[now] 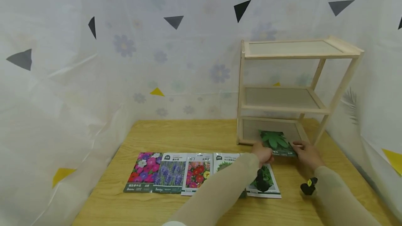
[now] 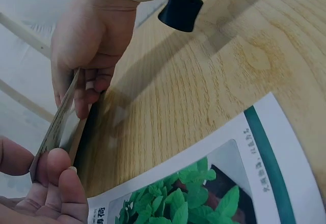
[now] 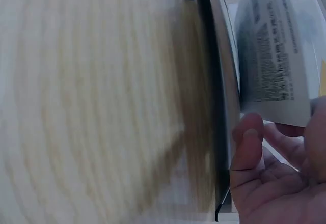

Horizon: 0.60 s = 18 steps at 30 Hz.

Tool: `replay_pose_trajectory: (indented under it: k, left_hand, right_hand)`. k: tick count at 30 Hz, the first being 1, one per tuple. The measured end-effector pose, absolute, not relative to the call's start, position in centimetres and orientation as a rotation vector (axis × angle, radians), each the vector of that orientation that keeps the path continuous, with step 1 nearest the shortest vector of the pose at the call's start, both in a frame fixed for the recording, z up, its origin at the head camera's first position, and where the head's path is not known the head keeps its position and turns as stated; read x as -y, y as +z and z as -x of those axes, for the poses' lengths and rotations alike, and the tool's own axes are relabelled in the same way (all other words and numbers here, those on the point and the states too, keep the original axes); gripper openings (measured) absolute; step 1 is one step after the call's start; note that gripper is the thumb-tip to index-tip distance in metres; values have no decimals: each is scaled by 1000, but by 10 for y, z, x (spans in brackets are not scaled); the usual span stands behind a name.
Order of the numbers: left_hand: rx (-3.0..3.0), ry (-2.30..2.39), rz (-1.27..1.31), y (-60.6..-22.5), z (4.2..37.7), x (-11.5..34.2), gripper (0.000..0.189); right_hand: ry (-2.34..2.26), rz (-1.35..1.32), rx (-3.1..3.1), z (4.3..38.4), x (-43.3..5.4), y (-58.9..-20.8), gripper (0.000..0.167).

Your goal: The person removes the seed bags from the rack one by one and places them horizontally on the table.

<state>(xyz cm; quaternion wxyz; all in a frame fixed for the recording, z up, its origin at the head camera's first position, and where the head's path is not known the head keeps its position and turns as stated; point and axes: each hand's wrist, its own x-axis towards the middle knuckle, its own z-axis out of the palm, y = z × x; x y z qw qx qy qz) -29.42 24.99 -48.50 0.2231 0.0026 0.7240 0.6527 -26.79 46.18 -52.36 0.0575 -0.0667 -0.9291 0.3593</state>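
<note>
Both hands hold a seed packet (image 1: 276, 140) with a large green leaf on its front, at the front of the bottom shelf (image 1: 251, 130) of a small wooden rack. My left hand (image 1: 263, 153) pinches the packet's left edge between thumb and fingers, and my right hand (image 1: 308, 154) grips its right edge. The left wrist view has the packet (image 2: 57, 124) edge-on between the two hands. Printed text covers its back (image 3: 275, 56) in the right wrist view. Below the left hand lies a mint-like leafy seed packet (image 1: 267, 180), partly hidden by the wrist strap.
A row of seed packets lies on the wooden table (image 1: 176, 135), among them pink flowers (image 1: 146, 166), purple lavender (image 1: 171, 173) and red flowers (image 1: 197, 175). The left forearm covers part of the row. Above the bottom shelf are a middle shelf (image 1: 282, 97) and a top shelf (image 1: 292, 48).
</note>
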Motion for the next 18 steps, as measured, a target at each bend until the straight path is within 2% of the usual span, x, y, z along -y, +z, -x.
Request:
replay_pose_trajectory:
  k: [9,13,18]
  left_hand:
    - [-2197,1614,-73,-502,304,-246,47]
    - [-2191,1642,-55,-505,305,-246,33]
    - [-2181,1613,-49,-509,308,-245,29]
  right_hand:
    - [1115,121,2882,267,-462,-522,46]
    - [1155,103,2908,264,-464,-523,46]
    - [1252,69,2925,258,-466,-526,50]
